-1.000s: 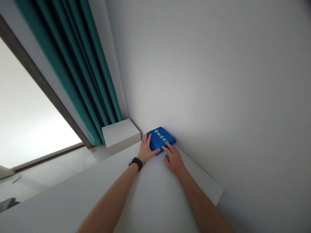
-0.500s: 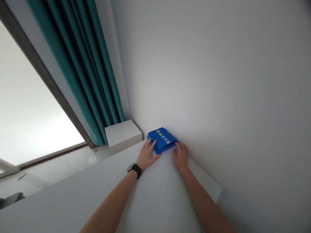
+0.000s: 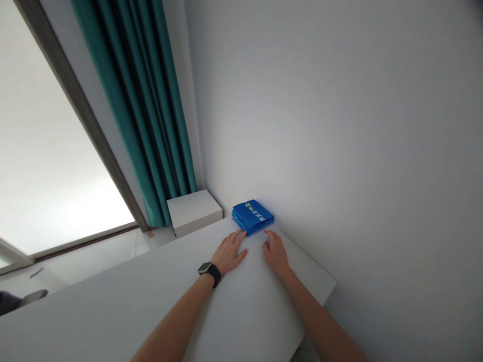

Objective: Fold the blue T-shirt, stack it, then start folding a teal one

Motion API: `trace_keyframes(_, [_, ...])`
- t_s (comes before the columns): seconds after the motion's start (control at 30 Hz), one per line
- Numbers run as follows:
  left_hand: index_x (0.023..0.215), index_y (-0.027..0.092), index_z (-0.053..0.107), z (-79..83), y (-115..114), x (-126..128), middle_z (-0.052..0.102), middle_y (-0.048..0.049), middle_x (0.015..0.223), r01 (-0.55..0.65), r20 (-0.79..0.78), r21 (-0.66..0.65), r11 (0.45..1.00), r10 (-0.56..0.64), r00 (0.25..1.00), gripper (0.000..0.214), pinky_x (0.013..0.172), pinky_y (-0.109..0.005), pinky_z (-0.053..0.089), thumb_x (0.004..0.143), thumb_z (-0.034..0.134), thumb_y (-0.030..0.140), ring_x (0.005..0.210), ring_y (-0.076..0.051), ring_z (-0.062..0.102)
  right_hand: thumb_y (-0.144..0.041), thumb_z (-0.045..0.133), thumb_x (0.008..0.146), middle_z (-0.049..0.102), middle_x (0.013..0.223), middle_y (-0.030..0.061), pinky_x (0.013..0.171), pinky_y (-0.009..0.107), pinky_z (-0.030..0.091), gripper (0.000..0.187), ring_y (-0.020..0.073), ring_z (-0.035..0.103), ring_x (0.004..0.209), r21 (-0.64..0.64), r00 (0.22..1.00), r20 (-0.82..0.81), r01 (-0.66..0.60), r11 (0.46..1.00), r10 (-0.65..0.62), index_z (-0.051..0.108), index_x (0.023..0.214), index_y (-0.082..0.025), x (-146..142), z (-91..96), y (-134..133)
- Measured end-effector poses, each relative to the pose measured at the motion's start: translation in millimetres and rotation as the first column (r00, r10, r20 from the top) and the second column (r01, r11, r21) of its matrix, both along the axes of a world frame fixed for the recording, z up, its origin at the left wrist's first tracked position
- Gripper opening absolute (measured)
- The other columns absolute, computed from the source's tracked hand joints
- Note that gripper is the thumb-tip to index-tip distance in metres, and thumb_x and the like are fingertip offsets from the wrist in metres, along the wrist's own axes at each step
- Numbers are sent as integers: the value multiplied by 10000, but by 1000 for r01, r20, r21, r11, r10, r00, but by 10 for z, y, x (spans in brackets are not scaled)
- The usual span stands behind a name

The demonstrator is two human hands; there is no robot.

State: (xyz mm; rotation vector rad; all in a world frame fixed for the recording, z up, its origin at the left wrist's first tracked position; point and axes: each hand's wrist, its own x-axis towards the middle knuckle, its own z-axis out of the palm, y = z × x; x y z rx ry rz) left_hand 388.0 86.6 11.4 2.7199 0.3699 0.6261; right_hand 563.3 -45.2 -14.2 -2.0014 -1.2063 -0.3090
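Blue folded bundle (image 3: 252, 215) lies flat near the far corner of the white table (image 3: 241, 311), and no finger is closed round it. The left hand (image 3: 228, 254) rests palm down with its fingers spread and empty; its foremost fingertip is at the bundle's near left corner, though I cannot tell whether it touches. The right hand (image 3: 276, 253) has let go too, its fingers loosely curled just short of the near edge.

Half a second ago the left fingers lay over the bundle's left side and the right ones were at its near right corner; both hands have since drawn back towards the body. The stack keeps its folded shape, so I judge that it needs no pressing to stay together.

On the top face runs a line of characters, yellow at the far end and white at the near end; they look Chinese, but are too small to read surely, and I can make out no brand. The smartwatch (image 3: 207, 268) on the left wrist shows no legible mark. Beyond stand a plain white box-shaped unit (image 3: 194, 207), a teal curtain (image 3: 151, 110) and the bare wall (image 3: 320, 125).
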Motion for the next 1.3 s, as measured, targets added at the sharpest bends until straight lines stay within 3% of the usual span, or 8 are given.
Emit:
trace_keyframes(0.23, [1453, 215, 376, 6, -120, -200, 513, -111, 1395, -24, 4, 1, 1000, 24, 1000, 558, 1049, -449, 390, 915, 476, 320, 1268, -260, 470, -99, 405, 809, 618, 1168, 114, 978, 423, 462, 466, 243, 561, 1101, -4, 999, -12, -40, 999, 40, 556, 1244, -170, -209, 13, -82])
trace_keyframes(0.33, [1263, 205, 572, -13, -153, -283, 619, -101, 1231, -61, -18, 8, 998, 61, 998, 383, 996, -444, 421, 898, 467, 256, 1160, -256, 537, -107, 396, 814, 616, 1173, 125, 967, 426, 474, 463, 244, 572, 1083, -10, 997, -20, -70, 997, 70, 550, 1248, -150, -294, 13, -102])
trace_keyframes(0.43, [1084, 216, 654, -43, -199, -404, 651, -81, 1143, -103, -11, -4, 995, 103, 995, 280, 966, -431, 432, 879, 464, 214, 1115, -247, 550, -110, 399, 810, 619, 1165, 129, 958, 427, 482, 473, 243, 583, 1062, -3, 995, -30, -95, 995, 95, 543, 1258, -140, -400, -11, -112])
trace_keyframes(0.57, [1089, 220, 643, -62, -286, -623, 638, -77, 1163, -140, -4, -12, 990, 139, 990, 278, 975, -431, 415, 862, 483, 207, 1126, -249, 533, -101, 403, 810, 623, 1171, 120, 963, 413, 471, 489, 238, 587, 1065, -23, 995, -24, -102, 995, 101, 543, 1275, -157, -599, -36, -110])
trace_keyframes(0.87, [1111, 218, 603, 3, -484, -1025, 610, -67, 1185, -197, -69, 35, 980, 199, 978, 249, 982, -391, 378, 889, 492, 207, 1145, -233, 503, -117, 429, 854, 616, 1228, 108, 1038, 376, 368, 445, 234, 506, 1176, -306, 972, 40, -207, 929, 230, 543, 1281, -170, -1161, 110, -121])
trace_keyframes(1.07, [1062, 213, 608, 25, -541, -1196, 624, -65, 1127, -250, -61, 41, 967, 252, 966, 220, 954, -389, 385, 878, 491, 187, 1099, -233, 515, -116, 441, 859, 620, 1207, 93, 1036, 355, 357, 409, 223, 499, 1168, -311, 949, 105, -254, 916, 298, 566, 1243, -182, -1424, 134, -154])
trace_keyframes(1.3, [983, 204, 602, 66, -585, -1334, 613, -65, 1041, -276, -63, 109, 955, 284, 957, 149, 907, -384, 400, 883, 495, 175, 1035, -232, 519, -115, 452, 862, 618, 1197, 92, 1014, 335, 364, 373, 211, 507, 1148, -354, 937, 154, -243, 903, 313, 577, 1206, -182, -1453, 166, -163])
